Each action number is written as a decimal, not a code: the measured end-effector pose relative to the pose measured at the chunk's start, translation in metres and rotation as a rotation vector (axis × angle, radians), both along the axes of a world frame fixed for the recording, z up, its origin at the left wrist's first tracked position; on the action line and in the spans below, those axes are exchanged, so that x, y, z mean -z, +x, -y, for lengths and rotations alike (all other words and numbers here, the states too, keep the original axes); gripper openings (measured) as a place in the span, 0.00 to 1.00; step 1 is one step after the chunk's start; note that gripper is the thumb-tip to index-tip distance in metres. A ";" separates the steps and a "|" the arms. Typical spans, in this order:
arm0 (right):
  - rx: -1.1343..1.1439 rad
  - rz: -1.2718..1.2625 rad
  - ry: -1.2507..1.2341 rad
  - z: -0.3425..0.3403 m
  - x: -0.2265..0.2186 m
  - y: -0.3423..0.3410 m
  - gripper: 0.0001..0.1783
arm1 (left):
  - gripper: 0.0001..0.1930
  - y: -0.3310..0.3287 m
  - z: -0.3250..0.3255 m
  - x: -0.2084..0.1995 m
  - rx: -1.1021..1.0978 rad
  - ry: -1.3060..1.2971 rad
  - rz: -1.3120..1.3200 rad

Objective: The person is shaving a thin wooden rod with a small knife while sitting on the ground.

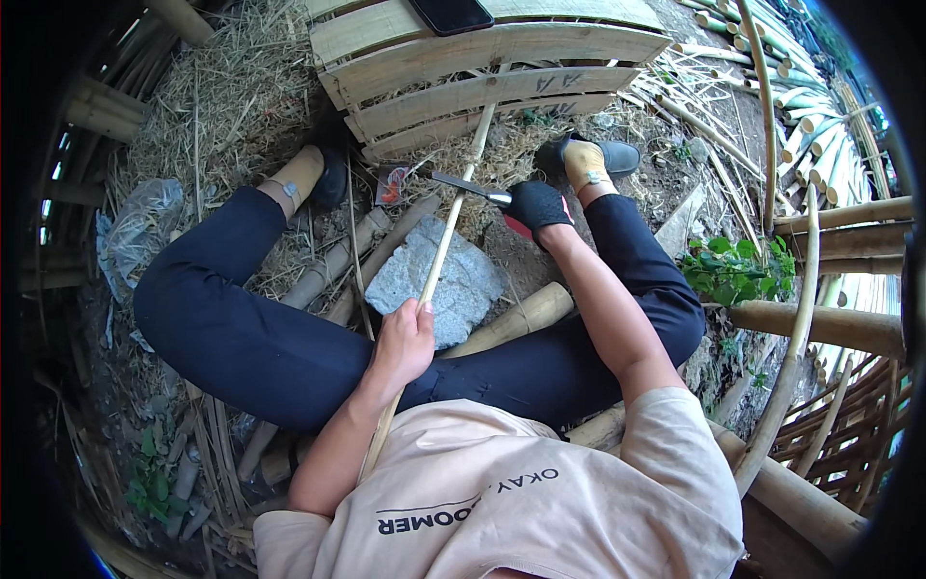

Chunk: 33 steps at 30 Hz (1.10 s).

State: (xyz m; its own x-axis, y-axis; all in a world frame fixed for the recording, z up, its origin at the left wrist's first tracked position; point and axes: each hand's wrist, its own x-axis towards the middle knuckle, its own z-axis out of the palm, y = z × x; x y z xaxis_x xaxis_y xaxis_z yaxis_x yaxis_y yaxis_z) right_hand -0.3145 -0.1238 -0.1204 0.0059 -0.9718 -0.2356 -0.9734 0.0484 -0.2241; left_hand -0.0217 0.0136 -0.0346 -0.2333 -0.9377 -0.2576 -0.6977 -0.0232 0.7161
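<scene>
bamboo strip is in left hand, knife in right hand, phone on crate.

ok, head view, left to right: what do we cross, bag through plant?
Clear plastic bag → dark left shoe → bare left hand gripping the pale stick → knife → gloved right hand holding it → leafy green plant.
</scene>
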 end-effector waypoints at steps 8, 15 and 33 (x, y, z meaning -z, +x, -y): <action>0.001 0.065 -0.034 -0.004 -0.018 -0.001 0.15 | 0.17 0.003 -0.003 -0.001 -0.017 0.043 -0.003; 0.073 0.016 0.074 0.004 -0.013 -0.012 0.15 | 0.12 -0.005 -0.009 -0.007 0.037 -0.076 0.048; -0.121 0.076 0.160 -0.007 -0.031 0.000 0.20 | 0.11 0.001 -0.012 -0.014 0.009 -0.035 0.124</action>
